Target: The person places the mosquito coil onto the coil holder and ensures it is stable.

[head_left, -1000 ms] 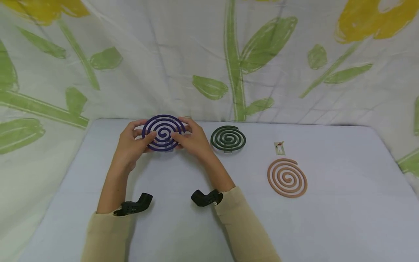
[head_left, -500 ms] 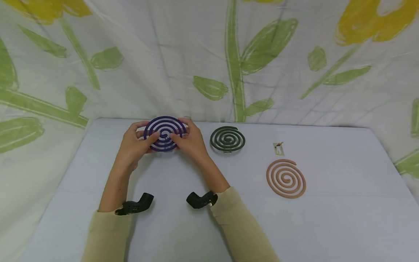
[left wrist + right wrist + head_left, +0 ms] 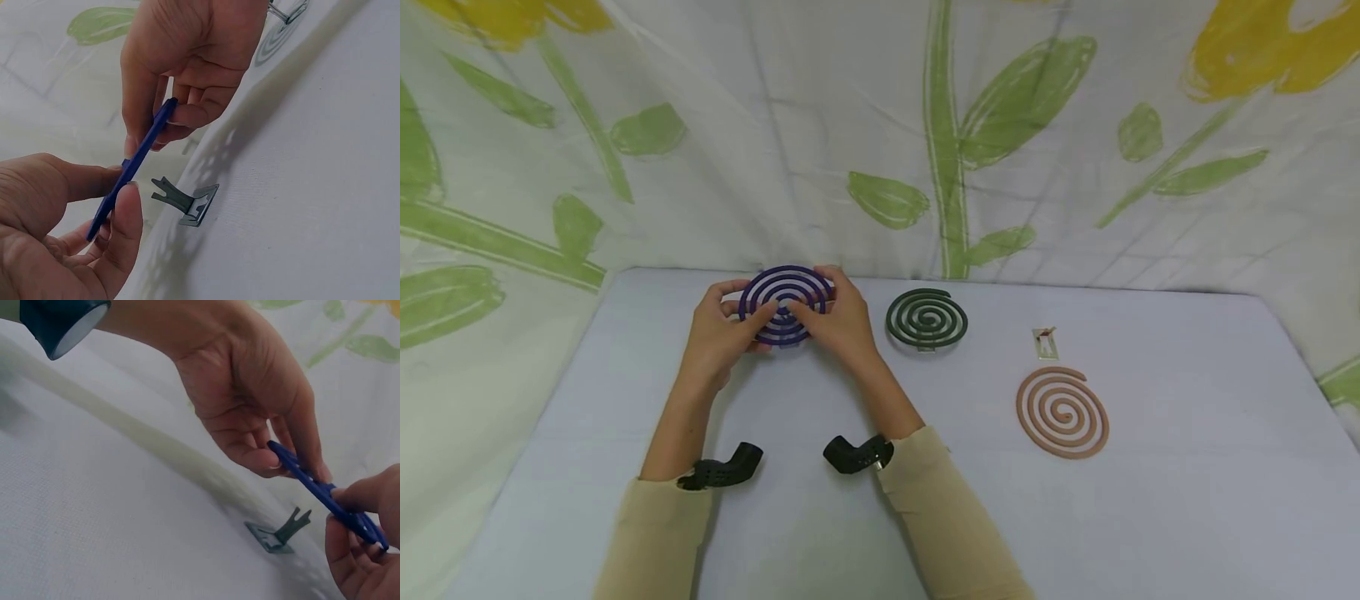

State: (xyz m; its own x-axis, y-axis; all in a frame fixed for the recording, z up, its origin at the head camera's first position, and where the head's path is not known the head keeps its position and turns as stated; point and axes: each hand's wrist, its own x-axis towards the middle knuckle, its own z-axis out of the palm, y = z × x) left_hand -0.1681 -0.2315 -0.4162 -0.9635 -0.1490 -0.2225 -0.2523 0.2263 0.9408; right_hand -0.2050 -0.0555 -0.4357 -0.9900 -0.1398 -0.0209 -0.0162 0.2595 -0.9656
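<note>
Head cam: left hand (image 3: 718,329) and right hand (image 3: 847,329) are both pinching a blue coil (image 3: 785,292) near the far left of the white table (image 3: 1150,517), green coil (image 3: 927,319) just right of them. Left wrist's got it edge-on, near a little metal stand (image 3: 200,206) but not touching. Right wrist: same two-handed pinch, stand's forked prong (image 3: 294,526) sticking up.

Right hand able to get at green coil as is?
Probably not while the right hand pinches the blue coil along with the left hand. If it let go, nothing visible blocks its way to the green coil.
</note>
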